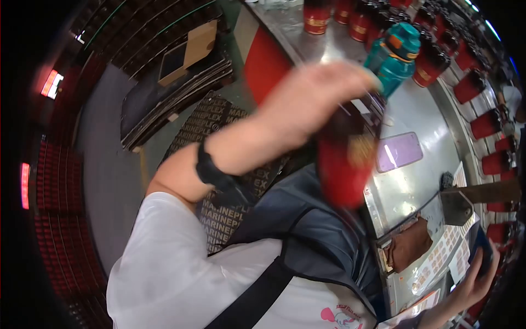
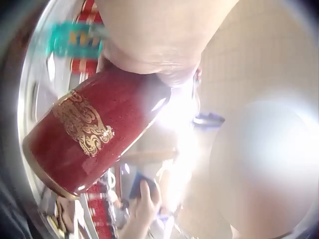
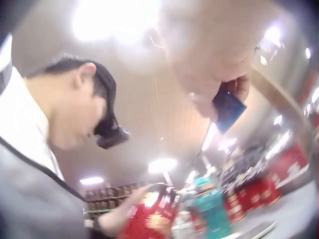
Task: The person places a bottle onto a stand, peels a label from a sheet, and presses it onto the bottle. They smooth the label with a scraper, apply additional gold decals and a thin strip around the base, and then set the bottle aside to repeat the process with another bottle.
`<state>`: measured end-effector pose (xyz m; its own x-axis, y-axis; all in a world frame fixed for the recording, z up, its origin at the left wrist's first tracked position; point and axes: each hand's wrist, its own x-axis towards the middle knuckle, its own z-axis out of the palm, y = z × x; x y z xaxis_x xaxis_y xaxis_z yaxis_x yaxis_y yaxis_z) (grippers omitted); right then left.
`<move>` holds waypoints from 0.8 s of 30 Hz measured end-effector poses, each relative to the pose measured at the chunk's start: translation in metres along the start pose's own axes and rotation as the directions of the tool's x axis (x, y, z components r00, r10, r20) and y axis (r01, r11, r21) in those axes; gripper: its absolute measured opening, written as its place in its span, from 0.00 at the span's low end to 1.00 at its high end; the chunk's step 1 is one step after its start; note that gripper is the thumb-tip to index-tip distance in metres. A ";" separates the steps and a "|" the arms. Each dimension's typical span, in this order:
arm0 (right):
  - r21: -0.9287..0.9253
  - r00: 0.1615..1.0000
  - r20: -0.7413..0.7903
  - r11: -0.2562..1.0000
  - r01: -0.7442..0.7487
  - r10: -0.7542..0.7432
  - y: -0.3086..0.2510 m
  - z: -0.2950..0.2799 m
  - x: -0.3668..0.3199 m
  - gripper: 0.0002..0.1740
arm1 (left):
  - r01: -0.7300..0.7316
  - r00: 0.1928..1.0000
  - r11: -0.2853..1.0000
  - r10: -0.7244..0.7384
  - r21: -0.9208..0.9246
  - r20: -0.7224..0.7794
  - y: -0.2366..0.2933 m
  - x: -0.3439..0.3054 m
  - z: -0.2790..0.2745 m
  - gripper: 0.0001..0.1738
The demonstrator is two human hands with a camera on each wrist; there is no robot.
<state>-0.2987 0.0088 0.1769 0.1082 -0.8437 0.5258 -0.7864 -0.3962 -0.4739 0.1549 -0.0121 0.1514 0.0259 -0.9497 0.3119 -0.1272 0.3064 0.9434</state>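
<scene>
My left hand (image 1: 329, 93) grips a glossy red bottle (image 1: 345, 164) by its dark top end, holding it tilted above my lap at the table's near edge. A gold ornamental pattern marks the side of this bottle (image 2: 82, 122) in the left wrist view, where the hand hides its upper end. My right hand (image 1: 474, 282) is off at the lower right, pinching a dark blue flat piece (image 1: 481, 249) between thumb and fingers. In the right wrist view the blue piece (image 3: 229, 109) has a straight-edged end; I cannot tell what it is.
A teal drink bottle (image 1: 395, 57) and a purple phone (image 1: 399, 152) are on the metal table (image 1: 422, 115). Red bottles (image 1: 485, 125) line the far side. A metal bracket (image 1: 457, 205), brown cloth (image 1: 410, 245) and sticker sheets (image 1: 438, 257) lie right. Stacked boards (image 1: 175, 93) stand left.
</scene>
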 end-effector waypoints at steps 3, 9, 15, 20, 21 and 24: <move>-0.009 0.987 0.135 0.995 0.095 -0.093 -0.001 -0.015 -0.004 0.16 | 0.075 0.920 0.996 -0.089 -0.051 -0.381 -0.012 -0.012 -0.109 0.19; -0.009 0.971 -0.184 0.987 -0.159 0.155 -0.030 -0.004 0.000 0.11 | 0.159 0.532 0.980 0.018 0.121 -0.846 -0.115 -0.081 -0.319 0.22; -0.073 0.973 -0.074 0.972 -0.224 0.218 -0.033 0.011 0.002 0.11 | 0.678 0.293 0.696 0.037 0.236 -0.955 -0.235 -0.191 -0.422 0.23; -0.183 0.981 0.010 0.965 -0.190 0.195 -0.027 0.023 0.007 0.10 | 0.889 0.145 0.447 -0.068 0.100 -0.987 -0.288 -0.258 -0.404 0.21; -0.111 0.976 0.027 0.971 -0.212 0.216 -0.032 0.031 0.010 0.12 | 0.866 0.083 0.499 -0.147 -0.002 -0.986 -0.293 -0.264 -0.399 0.22; -0.182 0.929 0.016 0.915 -0.360 0.369 -0.021 0.030 0.010 0.14 | 0.807 -0.006 0.565 -0.281 -0.171 -0.960 -0.302 -0.280 -0.388 0.21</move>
<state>-0.2628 -0.0023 0.1704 -0.1803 -0.9360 0.3023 -0.8692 0.0077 -0.4945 0.5707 0.1860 -0.1775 0.9871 -0.0187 -0.1591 0.1186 -0.5827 0.8040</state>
